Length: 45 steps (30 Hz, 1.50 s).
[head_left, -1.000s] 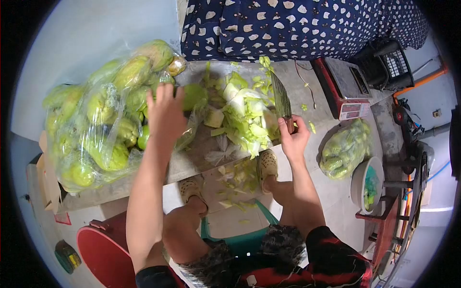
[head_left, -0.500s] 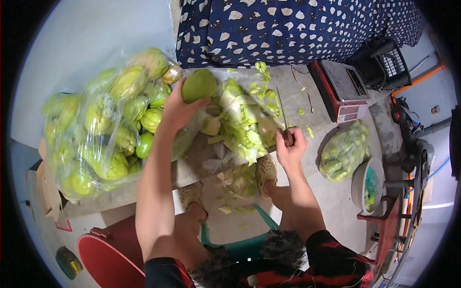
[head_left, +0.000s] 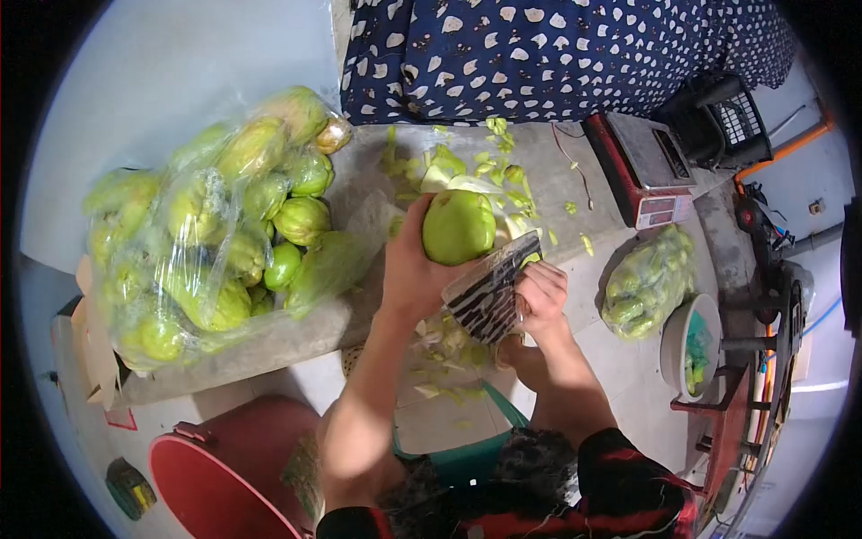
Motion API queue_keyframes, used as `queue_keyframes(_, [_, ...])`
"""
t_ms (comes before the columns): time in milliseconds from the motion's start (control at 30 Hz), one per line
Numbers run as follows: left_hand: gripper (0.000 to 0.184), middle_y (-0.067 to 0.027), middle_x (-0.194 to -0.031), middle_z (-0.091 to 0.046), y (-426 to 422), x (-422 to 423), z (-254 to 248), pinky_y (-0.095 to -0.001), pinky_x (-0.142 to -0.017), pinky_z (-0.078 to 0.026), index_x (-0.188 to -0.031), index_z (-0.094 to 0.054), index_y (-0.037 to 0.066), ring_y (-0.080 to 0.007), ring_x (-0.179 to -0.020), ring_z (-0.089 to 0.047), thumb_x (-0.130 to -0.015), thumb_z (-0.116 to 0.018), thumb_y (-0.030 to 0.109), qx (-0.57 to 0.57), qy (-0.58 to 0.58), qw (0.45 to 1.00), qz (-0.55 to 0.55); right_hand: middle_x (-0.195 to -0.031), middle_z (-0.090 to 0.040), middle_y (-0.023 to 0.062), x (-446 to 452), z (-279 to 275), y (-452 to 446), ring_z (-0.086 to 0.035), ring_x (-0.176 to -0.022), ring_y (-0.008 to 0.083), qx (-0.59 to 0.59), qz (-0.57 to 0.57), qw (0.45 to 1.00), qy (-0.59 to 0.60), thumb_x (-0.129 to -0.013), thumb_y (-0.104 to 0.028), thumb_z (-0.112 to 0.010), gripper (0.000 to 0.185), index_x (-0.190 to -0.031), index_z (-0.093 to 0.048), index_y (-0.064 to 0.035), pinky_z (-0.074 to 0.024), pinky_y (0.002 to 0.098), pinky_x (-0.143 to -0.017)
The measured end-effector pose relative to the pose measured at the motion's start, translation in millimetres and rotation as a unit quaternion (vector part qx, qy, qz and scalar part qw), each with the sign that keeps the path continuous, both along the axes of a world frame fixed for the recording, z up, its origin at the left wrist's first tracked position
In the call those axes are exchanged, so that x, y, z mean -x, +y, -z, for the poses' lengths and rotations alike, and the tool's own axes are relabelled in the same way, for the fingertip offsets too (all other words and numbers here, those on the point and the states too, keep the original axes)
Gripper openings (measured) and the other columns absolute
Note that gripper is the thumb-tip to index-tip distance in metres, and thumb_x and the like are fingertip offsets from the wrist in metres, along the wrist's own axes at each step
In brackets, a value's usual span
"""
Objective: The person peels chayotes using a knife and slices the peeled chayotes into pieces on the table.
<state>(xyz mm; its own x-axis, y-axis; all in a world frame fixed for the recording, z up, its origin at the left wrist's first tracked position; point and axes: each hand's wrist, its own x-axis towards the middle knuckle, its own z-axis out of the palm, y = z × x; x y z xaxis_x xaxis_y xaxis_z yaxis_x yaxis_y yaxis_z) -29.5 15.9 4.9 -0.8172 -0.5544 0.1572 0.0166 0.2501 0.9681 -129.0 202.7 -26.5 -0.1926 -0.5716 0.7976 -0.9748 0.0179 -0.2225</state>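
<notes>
My left hand (head_left: 406, 260) is wrapped round a green chayote (head_left: 458, 226), holding it above the edge of the concrete slab. In my right hand (head_left: 541, 296) is a broad-bladed knife (head_left: 489, 292), its handle hidden by my closed fingers. The blade's wide face is turned up toward me and shows dark and light streaks. Its upper edge is close to the underside of the chayote; whether they touch I cannot tell. Behind the chayote, pale green peelings (head_left: 507, 175) lie scattered on the slab.
A large clear plastic bag of chayotes (head_left: 206, 216) rests on the slab at left. A red scale (head_left: 637, 171) stands at right, with another filled bag (head_left: 648, 283) and a white bucket (head_left: 673, 346) nearer me. A red tub (head_left: 206, 485) sits at lower left. Peelings (head_left: 444, 346) litter the floor.
My left hand has brought the chayote right and toward me, from beside the bag to the knife. The knife has turned from edge-on to showing its broad face, its blade now pointing left.
</notes>
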Motion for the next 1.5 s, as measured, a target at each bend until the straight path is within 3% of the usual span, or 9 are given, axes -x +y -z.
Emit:
queue_keyframes(100, [0.091,-0.0214,-0.110,-0.068,0.7,0.0,8.0,-0.0398,-0.086,-0.054,-0.133,-0.048,0.002,-0.0349,-0.104,-0.067,-0.060,-0.091,0.035,0.052,0.021,0.998,-0.016,-0.056,-0.043,0.0088,-5.1,-8.1,-5.9,-0.041,-0.045,0.0252,-0.010,-0.007,1.000,-0.001,-0.068,-0.006,-0.064,0.021,-0.062,-0.044,-0.0025,-0.0306,0.0345,-0.043])
queue_keyframes(167, [0.091,-0.0211,-0.109,-0.069,1.3,0.0,6.9,-0.0404,-0.083,-0.055,-0.134,-0.047,0.003,-0.0358,-0.102,-0.068,-0.061,-0.090,0.035,0.046,0.020,0.999,-0.001,-0.057,-0.043,0.0069,-5.8,-11.2,-6.9,-0.044,-0.047,0.0252,-0.030,-0.024,0.999,0.002,-0.055,-0.008,-0.065,0.019,-0.064,-0.049,-0.0052,-0.0329,0.0359,-0.044])
queue_keyframes(800, [0.091,-0.0223,-0.101,-0.070,-14.2,-13.6,-3.1,-0.0461,-0.079,-0.055,-0.137,-0.044,0.006,-0.0401,-0.093,-0.068,-0.063,-0.088,0.035,0.060,-0.025,0.998,-0.018,-0.056,-0.038,0.0053,-13.9,-21.8,-24.9,-0.042,-0.046,0.0228,-0.050,-0.047,0.997,0.030,-0.053,-0.010,-0.063,0.020,-0.063,-0.046,-0.0058,-0.0315,0.0352,-0.042])
queue_keyframes(900, [0.088,-0.0232,-0.100,-0.070,-15.8,-15.7,1.2,-0.0449,-0.078,-0.055,-0.136,-0.045,0.003,-0.0404,-0.092,-0.068,-0.064,-0.087,0.033,0.044,0.026,0.999,-0.013,-0.057,-0.040,0.0063,-0.3,-8.0,-17.9,-0.043,-0.046,0.0247,-0.072,0.028,0.997,0.006,-0.054,-0.007,-0.063,0.019,-0.063,-0.046,-0.0057,-0.0342,0.0361,-0.043])
queue_keyframes(1067, [0.082,-0.0244,-0.099,-0.069,-20.2,-18.7,-7.2,-0.0423,-0.076,-0.056,-0.132,-0.047,-0.004,-0.0391,-0.092,-0.069,-0.067,-0.086,0.028,0.063,0.070,0.995,-0.032,-0.057,-0.043,0.0079,-5.8,-15.2,-20.6,-0.046,-0.047,0.0269,-0.075,0.040,0.996,-0.004,-0.053,-0.003,-0.062,0.020,-0.062,-0.044,-0.0053,-0.0367,0.0371,-0.044])
queue_keyframes(1300, [0.086,-0.0239,-0.101,-0.070,-21.4,-23.8,-12.6,-0.0412,-0.077,-0.055,-0.133,-0.046,-0.004,-0.0375,-0.093,-0.070,-0.064,-0.087,0.028,0.050,0.053,0.997,-0.032,-0.058,-0.046,0.0073,-4.6,-10.8,-20.0,-0.050,-0.049,0.0269,-0.110,0.085,0.990,-0.016,-0.053,-0.003,-0.065,0.023,-0.063,-0.045,-0.0058,-0.0400,0.0369,-0.046])
queue_keyframes(1367, [0.086,-0.0202,-0.115,-0.068,-21.8,-26.6,-24.5,-0.0360,-0.091,-0.052,-0.135,-0.047,-0.003,-0.0271,-0.107,-0.068,-0.063,-0.087,0.021,-0.004,-0.029,1.000,-0.004,-0.058,-0.048,0.0067,5.1,-2.9,-14.5,-0.052,-0.050,0.0266,-0.140,0.119,0.980,-0.075,-0.052,-0.003,-0.067,0.025,-0.064,-0.045,-0.0062,-0.0411,0.0368,-0.047])
queue_keyframes(1400, [0.086,-0.0202,-0.115,-0.068,-21.4,-25.4,-26.2,-0.0360,-0.091,-0.052,-0.135,-0.047,-0.003,-0.0271,-0.107,-0.068,-0.063,-0.087,0.021,-0.002,-0.026,1.000,-0.002,-0.058,-0.049,0.0061,9.9,-3.9,-14.8,-0.053,-0.050,0.0264,-0.167,0.149,0.966,-0.130,-0.052,-0.004,-0.069,0.026,-0.064,-0.046,-0.0067,-0.0422,0.0366,-0.047])
queue_keyframes(1500, [0.092,-0.0197,-0.114,-0.068,-19.7,-24.7,-19.8,-0.0367,-0.089,-0.052,-0.134,-0.047,-0.003,-0.0276,-0.106,-0.068,-0.059,-0.089,0.028,0.014,-0.013,1.000,-0.016,-0.057,-0.050,0.0047,8.1,-9.3,-12.7,-0.054,-0.050,0.0258,-0.146,0.120,0.978,-0.092,-0.051,-0.007,-0.073,0.028,-0.065,-0.050,-0.0079,-0.0427,0.0362,-0.048])
